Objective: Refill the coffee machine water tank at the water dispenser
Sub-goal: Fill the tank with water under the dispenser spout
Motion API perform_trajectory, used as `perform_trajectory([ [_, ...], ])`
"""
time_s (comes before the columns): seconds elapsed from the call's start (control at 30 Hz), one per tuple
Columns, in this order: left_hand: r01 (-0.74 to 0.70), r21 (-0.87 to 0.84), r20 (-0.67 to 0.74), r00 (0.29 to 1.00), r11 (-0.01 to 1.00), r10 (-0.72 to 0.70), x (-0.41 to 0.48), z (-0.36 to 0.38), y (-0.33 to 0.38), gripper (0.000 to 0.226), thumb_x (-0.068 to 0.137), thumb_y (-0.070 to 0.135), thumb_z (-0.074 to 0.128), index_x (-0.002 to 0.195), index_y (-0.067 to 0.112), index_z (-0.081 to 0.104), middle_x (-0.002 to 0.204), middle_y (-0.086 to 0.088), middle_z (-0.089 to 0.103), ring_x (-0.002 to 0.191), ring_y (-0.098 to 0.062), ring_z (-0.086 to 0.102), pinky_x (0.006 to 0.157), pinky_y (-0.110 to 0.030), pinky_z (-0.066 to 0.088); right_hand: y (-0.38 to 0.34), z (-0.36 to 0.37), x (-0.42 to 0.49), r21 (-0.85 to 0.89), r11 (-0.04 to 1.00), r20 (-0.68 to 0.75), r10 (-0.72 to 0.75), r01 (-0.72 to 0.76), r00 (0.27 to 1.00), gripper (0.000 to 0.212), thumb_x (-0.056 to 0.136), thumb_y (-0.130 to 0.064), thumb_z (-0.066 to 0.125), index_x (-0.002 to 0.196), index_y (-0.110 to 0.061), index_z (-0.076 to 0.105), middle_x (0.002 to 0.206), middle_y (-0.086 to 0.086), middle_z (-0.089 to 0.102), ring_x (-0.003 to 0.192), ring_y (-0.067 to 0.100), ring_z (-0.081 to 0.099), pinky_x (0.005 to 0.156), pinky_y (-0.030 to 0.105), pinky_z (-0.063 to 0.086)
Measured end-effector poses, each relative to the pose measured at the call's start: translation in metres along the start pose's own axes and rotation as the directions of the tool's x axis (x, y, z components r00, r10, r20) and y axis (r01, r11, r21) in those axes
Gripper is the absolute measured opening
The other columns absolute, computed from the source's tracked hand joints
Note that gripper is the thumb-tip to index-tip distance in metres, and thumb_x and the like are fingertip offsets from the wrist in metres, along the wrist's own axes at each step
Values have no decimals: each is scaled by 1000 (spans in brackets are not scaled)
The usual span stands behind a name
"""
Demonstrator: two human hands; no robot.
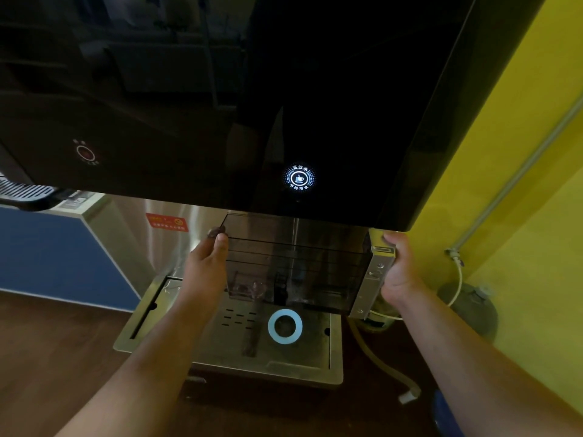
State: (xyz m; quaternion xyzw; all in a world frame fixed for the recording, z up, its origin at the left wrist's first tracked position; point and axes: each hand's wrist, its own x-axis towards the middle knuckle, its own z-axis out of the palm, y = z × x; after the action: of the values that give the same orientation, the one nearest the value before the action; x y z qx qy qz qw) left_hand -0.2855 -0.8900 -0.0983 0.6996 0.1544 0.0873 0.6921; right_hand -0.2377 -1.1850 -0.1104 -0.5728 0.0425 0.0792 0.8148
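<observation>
Far left: red touch icon (84, 152) on the dispenser's black front panel (189, 89) glowed only faintly. Judged not the outlet in use.

Left hand (206, 263) was pressed flat against the left wall of the water tank (293, 266), thumb hooked over the near upper edge. Fingers lay behind the smoked plastic, so I could not tell how far they curled; the hand clearly bore on the tank.

Tank was held level in the alcove under the panel, raised clear of the steel drip tray (176, 313), open top just beneath the panel's lower edge. Judged reason: mouth kept under the spout, which was hidden behind the panel lip. No stream of water visible and no water line made out.

On the tray, a white-blue ring (285, 325) showed just below the tank, probably marking the outlet position.

Lit white cup icon (298, 178) sat on the panel directly above the tank; the alignment looked deliberate.

Right hand (399, 269) was closed around the tank's metal end bracket (377, 269), thumb on top, fingers wrapped behind it. Two-handed side grip judged sensible, since the weight would rise during filling.

Far right: yellow wall (520, 216), with a grey pipe (517, 181) running down it.
</observation>
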Motion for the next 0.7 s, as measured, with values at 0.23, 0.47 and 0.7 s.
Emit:
perform_trajectory([
  [0.23, -6, -13, -7, 1000, 1000, 6, 2, 2, -1, 42, 105, 34, 38, 141, 17, 49, 122, 1, 60, 124, -19, 53, 96, -28, 38, 1, 0, 2, -11, 1000, -43, 12, -13, 999, 43, 80, -51, 46, 84, -13, 65, 84, 11, 66, 82, 29, 64, 78, 42, 48],
  [0.47, -13, -7, -12, 1000, 1000, 13, 2, 4, 0, 37, 105, 34, 39, 135, 19, 54, 115, 4, 59, 119, -18, 52, 96, -30, 38, 0, -2, 4, 15, 999, -67, 38, -37, 997, 43, 76, -52, 48, 81, -12, 64, 84, 12, 63, 80, 29, 62, 76, 40, 46],
  [0.7, -24, 14, -29, 999, 1000, 24, 2, 7, 3, 28, 106, 30, 38, 121, 22, 59, 98, 9, 60, 95, -4, 56, 72, -17, 40, -1, -2, 4, 28, 999, -69, 44, -43, 997, 41, 75, -50, 48, 79, -12, 64, 81, 11, 63, 78, 27, 61, 76, 38, 46],
])
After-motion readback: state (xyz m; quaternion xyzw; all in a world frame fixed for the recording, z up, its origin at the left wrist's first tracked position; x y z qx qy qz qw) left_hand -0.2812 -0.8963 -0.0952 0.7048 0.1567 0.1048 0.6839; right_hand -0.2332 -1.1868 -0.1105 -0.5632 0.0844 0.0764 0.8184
